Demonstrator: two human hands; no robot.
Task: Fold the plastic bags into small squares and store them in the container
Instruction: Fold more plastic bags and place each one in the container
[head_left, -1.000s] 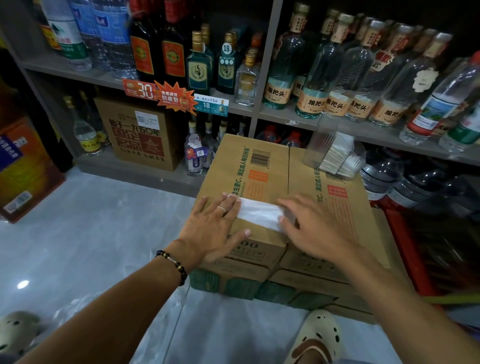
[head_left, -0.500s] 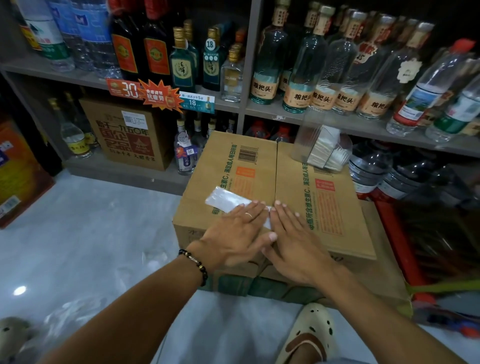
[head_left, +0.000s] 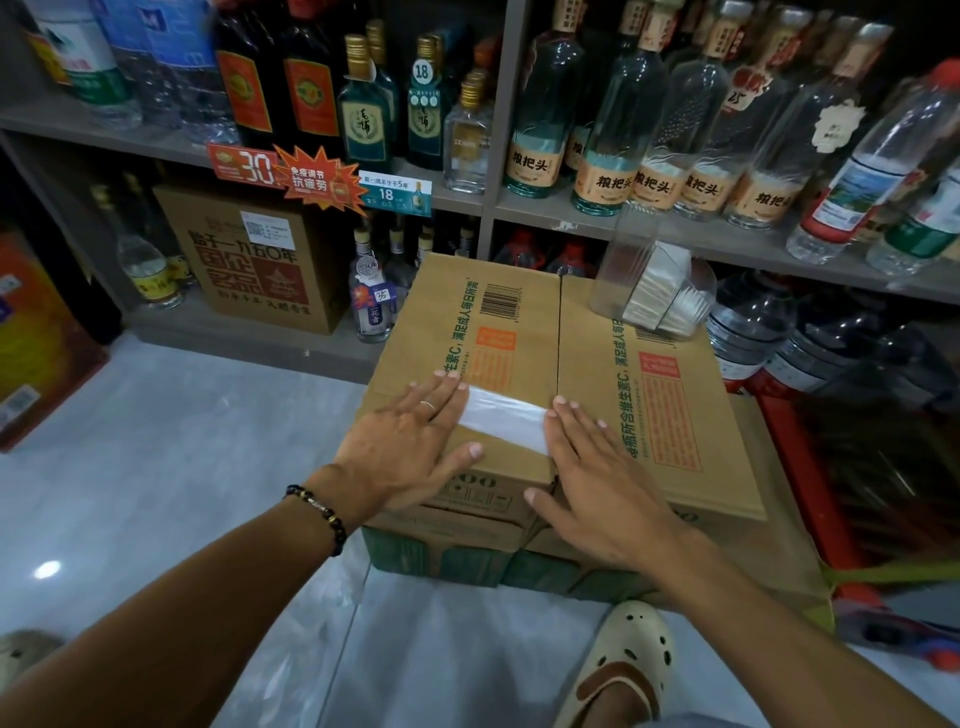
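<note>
Half a second ago your hands sat side by side near the middle of the strip, with its left end sticking out bare past your fingers; now they've slid apart, one to each end; looks like a smoothing stroke outward along the folded strip.

Left hand (head_left: 410, 447): flat, fingers straight and together, palm down on the left end of the plastic bag (head_left: 506, 418); gripping nothing, just pressing. Right hand (head_left: 597, 467): also flat, fingers straight, fingertips on the right end of the strip, thumb hanging off the box's near edge; nothing held.

The bag is a narrow white band lying flat across the top of the cardboard box (head_left: 675, 415), straddling the seam between the two box tops, near the front edge; only the middle part shows between your hands.

What that means, my read: air is pushed out and the long strip is creased; it's still a strip, not a square; next you'd need to fold it end over end several times; thin film tends to spring open, so keep one hand pinning it while the other folds.

The clear container (head_left: 631, 260) stands at the box's far right corner, well apart from the bag, with what appear to be folded bags (head_left: 660, 296) already in it; this one isn't stored yet. More loose plastic (head_left: 332, 597) seems to lie on the floor by the box; hard to tell how much.
</note>
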